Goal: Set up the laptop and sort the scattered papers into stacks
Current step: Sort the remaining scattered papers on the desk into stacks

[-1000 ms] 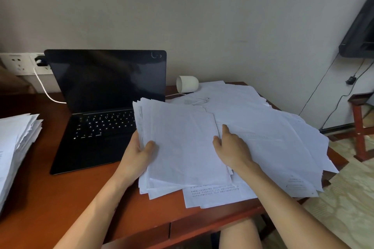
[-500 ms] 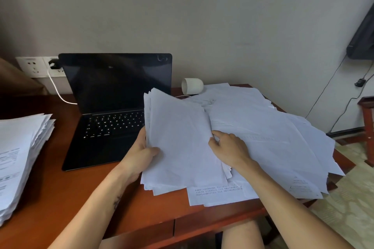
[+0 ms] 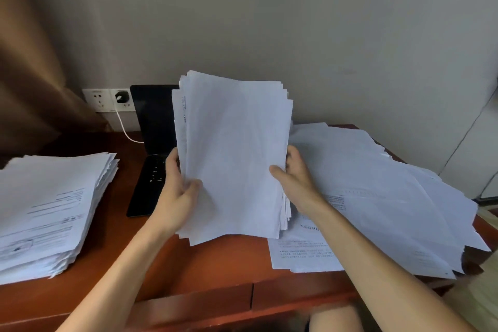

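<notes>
Head view, read from the left of the frame. At lower left, a squared stack (image 3: pixel 51 210) of sorted sheets lies on the desk (image 3: pixel 215 267). Behind it, at centre left, a wall socket (image 3: pixel 107 100) feeds a white cable (image 3: pixel 126 129) toward the laptop (image 3: pixel 151 148). The laptop stands open with a dark screen, and its right part is hidden.

At centre, the left hand (image 3: pixel 177 191) clamps the left edge of a sheaf of papers (image 3: pixel 234 156), thumb on the near face and fingers curled behind. The right hand (image 3: pixel 293 180) clamps the right edge in the same way.

A second ago this sheaf lay almost flat over the loose sheets. It now stands nearly upright, lifted clear of them, with its lower edge close above the desk; whether it touches cannot be told.

At right, the scattered papers (image 3: pixel 390 197) cover the desk to its far corner, overlapping at many angles.

Interpretation: the sheaf is probably being raised to tap its uneven edges level before it joins a stack. Much of the sorting remains.
</notes>
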